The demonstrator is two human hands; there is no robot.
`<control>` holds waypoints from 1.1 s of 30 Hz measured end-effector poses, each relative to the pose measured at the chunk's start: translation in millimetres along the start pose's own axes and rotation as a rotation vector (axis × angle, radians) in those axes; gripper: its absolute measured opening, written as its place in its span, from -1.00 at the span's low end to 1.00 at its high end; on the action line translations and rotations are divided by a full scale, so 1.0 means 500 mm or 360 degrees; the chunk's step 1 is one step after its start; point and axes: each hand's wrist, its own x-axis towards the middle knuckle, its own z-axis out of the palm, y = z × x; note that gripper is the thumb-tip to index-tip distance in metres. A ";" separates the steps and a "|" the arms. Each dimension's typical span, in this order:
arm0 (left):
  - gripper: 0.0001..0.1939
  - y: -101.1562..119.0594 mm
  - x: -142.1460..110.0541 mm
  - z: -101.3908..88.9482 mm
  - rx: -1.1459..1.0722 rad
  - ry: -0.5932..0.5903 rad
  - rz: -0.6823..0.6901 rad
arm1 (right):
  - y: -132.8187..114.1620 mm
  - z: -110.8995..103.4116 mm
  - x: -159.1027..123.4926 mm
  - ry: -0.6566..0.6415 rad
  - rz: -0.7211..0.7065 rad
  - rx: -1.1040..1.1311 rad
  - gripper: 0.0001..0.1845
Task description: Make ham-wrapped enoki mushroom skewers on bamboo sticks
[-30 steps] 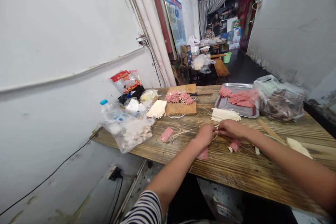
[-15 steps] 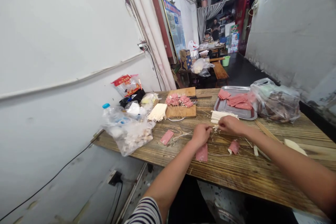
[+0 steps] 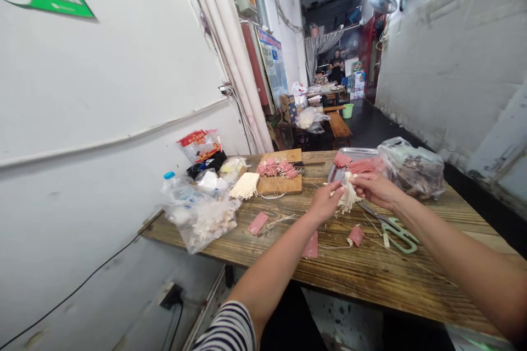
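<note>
My left hand (image 3: 326, 201) and my right hand (image 3: 374, 188) are raised a little above the wooden table (image 3: 370, 269). Both pinch a white bundle of enoki mushrooms (image 3: 348, 196) between them. Below the hands lie a flat pink meat slice (image 3: 312, 245) and a rolled pink meat piece (image 3: 356, 235). Green-handled scissors (image 3: 397, 230) rest on the table under my right forearm. Thin bamboo skewers lie scattered around these.
A metal tray (image 3: 335, 174) with pink slices stands behind my hands, beside a plastic bag (image 3: 411, 167). A cutting board (image 3: 284, 182) holds skewered meat. More enoki (image 3: 246, 185), bags and a bottle (image 3: 197, 205) crowd the left end. Another slice (image 3: 258, 222) lies left. People sit far back.
Both hands lifted the enoki bundle off the table. The head tilted up, and the scissors came into sight under my right forearm.
</note>
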 end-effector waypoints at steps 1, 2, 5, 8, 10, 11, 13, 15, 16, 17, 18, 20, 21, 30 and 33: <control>-0.66 0.003 0.003 0.012 -0.0035 -0.0038 -0.0013 | 0.004 0.007 -0.003 0.0005 -0.0003 0.0017 -0.52; -0.69 0.006 0.005 0.024 -0.0065 -0.0066 -0.0026 | 0.008 0.013 -0.004 0.0017 -0.0017 0.0012 -0.52; -0.81 0.012 0.008 0.050 -0.0137 -0.0091 -0.0169 | 0.020 0.020 -0.006 0.0047 -0.0071 -0.0078 -0.51; -0.80 0.016 0.012 0.055 -0.0229 -0.0133 -0.0450 | 0.024 0.007 -0.008 0.0088 -0.0084 -0.0160 -0.55; -0.80 0.018 0.015 0.047 -0.0267 -0.0199 -0.0561 | 0.021 -0.011 -0.013 0.0218 -0.0241 -0.0431 -0.63; -0.81 0.019 0.016 0.041 -0.0274 -0.0236 -0.0587 | 0.018 -0.020 -0.017 0.0282 -0.0419 -0.0693 -0.65; -0.82 0.021 0.018 0.029 -0.0282 -0.0314 -0.0615 | 0.015 -0.032 -0.027 0.0285 -0.0884 -0.1384 -0.57; -0.81 0.024 0.017 0.018 -0.0285 -0.0398 -0.0629 | 0.016 -0.033 -0.039 0.0096 -0.1224 -0.2003 -0.47; -0.81 0.026 0.017 0.014 -0.0281 -0.0452 -0.0635 | 0.018 -0.028 -0.045 -0.0012 -0.1294 -0.2222 -0.47; -0.80 0.027 0.016 0.009 -0.0277 -0.0517 -0.0639 | 0.021 -0.022 -0.050 -0.0093 -0.1322 -0.2388 -0.51; -0.80 0.028 0.015 0.004 -0.0279 -0.0587 -0.0640 | 0.024 -0.016 -0.054 -0.0156 -0.1330 -0.2510 -0.58; -0.78 0.028 0.013 -0.006 -0.0296 -0.0716 -0.0633 | 0.028 -0.005 -0.059 -0.0262 -0.1334 -0.2656 -0.74; -0.76 0.027 0.012 -0.011 -0.0306 -0.0759 -0.0624 | 0.028 -0.003 -0.060 -0.0300 -0.1335 -0.2692 -0.79; -0.77 0.032 0.017 -0.038 0.0685 -0.0699 -0.0025 | 0.021 -0.006 -0.056 -0.0319 -0.0929 -0.2612 -0.75; -0.77 0.038 0.018 -0.036 0.0880 -0.0667 0.0062 | 0.010 0.013 -0.063 -0.0344 -0.0901 -0.2562 -0.78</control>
